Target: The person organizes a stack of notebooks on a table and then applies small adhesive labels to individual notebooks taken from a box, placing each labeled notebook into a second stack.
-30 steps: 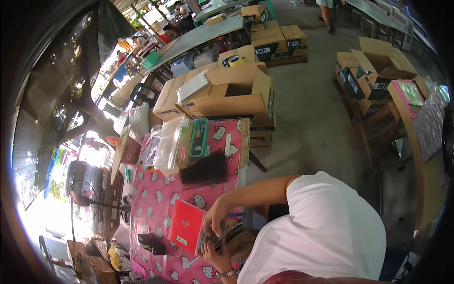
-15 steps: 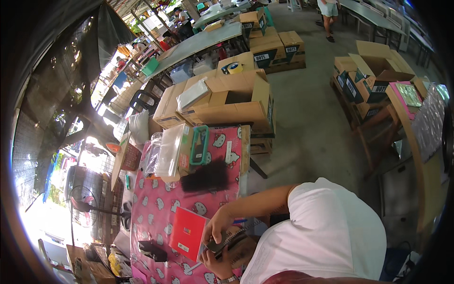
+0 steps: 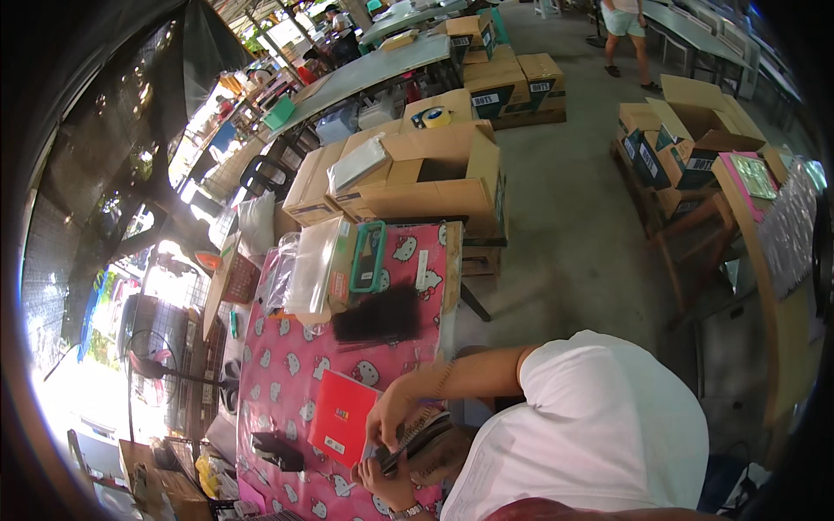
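Observation:
My right hand reaches across from the upper side, fingers bent over a dark item with a row of coil rings. Below it, my left hand, wearing a metal-banded watch, grips the same item's lower end. My hands partly hide it, so its exact kind is unclear. A red notebook lies flat on the pink patterned table cover, its right edge beside my fingers. Farther back lies a bundle of thin black strands. A small black tool-like object stands left of the notebook.
Behind the bundle stand a green plastic tray and a box with clear plastic sheets. Open cardboard boxes sit beyond the table. More cartons stand at right. A person walks in the far aisle.
Both hands have shifted slightly left, and the coil rings on the dark item now show more. The red notebook sits slightly farther left. The person in the aisle has moved right.

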`<state>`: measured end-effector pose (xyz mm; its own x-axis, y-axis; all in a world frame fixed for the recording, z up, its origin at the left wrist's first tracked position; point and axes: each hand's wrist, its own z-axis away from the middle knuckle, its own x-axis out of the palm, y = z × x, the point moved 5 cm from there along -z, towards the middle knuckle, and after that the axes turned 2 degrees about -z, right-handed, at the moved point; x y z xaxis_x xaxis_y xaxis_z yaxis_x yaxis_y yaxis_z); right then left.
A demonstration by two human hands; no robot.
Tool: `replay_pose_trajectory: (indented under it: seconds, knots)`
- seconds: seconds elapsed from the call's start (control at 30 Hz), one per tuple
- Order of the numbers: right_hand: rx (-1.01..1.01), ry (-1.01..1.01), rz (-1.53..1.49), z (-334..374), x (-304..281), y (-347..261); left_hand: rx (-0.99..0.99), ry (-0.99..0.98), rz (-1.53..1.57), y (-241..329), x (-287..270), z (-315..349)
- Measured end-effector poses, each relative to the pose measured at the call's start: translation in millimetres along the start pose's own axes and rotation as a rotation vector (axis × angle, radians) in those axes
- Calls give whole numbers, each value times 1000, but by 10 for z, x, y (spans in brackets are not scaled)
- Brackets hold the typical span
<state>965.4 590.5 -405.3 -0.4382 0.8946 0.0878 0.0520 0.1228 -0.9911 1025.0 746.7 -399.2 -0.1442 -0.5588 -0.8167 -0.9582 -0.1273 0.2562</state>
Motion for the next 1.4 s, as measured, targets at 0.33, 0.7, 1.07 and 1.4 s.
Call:
replay_pose_trajectory:
  seconds: [0.33, 0.7, 1.07, 1.4]
  knots:
    - [-134, -136, -575, -123, 148, -156, -52, 109, 30, 52, -143, -44]
    - [45, -91, -117, -428, -78, 82, -190, 82, -163, -338, -317, 120]
    - [35, -8, 25, -137, -165, 98, -124, 46, 55, -20, -99, -176]
    - [-176, -225, -388, -145, -31, -53, -193, 15, 122, -129, -119, -100]
